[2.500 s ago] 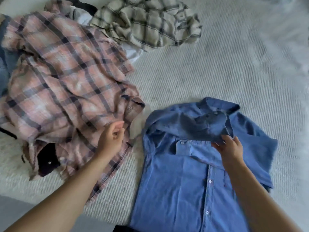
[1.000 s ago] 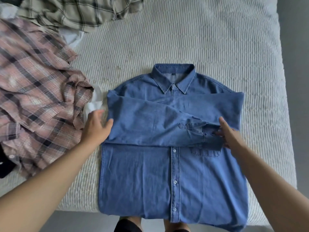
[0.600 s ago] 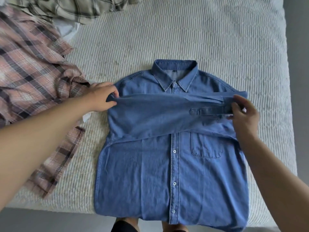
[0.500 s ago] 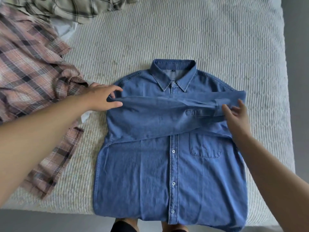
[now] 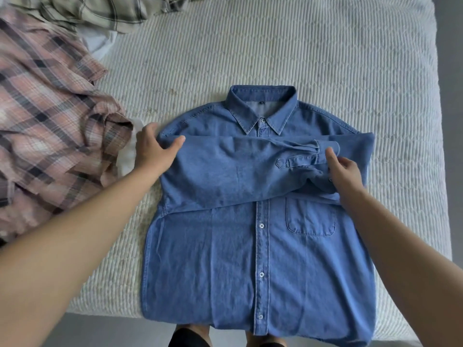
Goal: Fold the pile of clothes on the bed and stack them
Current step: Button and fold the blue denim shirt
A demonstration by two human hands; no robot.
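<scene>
A blue denim shirt (image 5: 260, 246) lies face up and buttoned on the white ribbed bedcover (image 5: 250, 51), collar away from me, hem hanging over the bed's near edge. Both sleeves are folded across the chest, and the upper one ends in a cuff (image 5: 313, 154) at the right. My left hand (image 5: 152, 149) rests at the shirt's left shoulder edge, thumb lying flat on the folded sleeve. My right hand (image 5: 343, 171) touches the cuff with a straight index finger; its other fingers are loosely bent.
A crumpled pink plaid shirt (image 5: 50, 126) covers the left of the bed, with a white garment (image 5: 127, 151) peeking out beside it. A green-grey plaid shirt (image 5: 100, 11) lies at the back left. The bed's right edge (image 5: 441, 121) is close to the denim shirt.
The upper sleeve, lifted and stretched between both hands a moment ago, now lies flat across the chest. Both hands have let go of it and rest on the fabric.
</scene>
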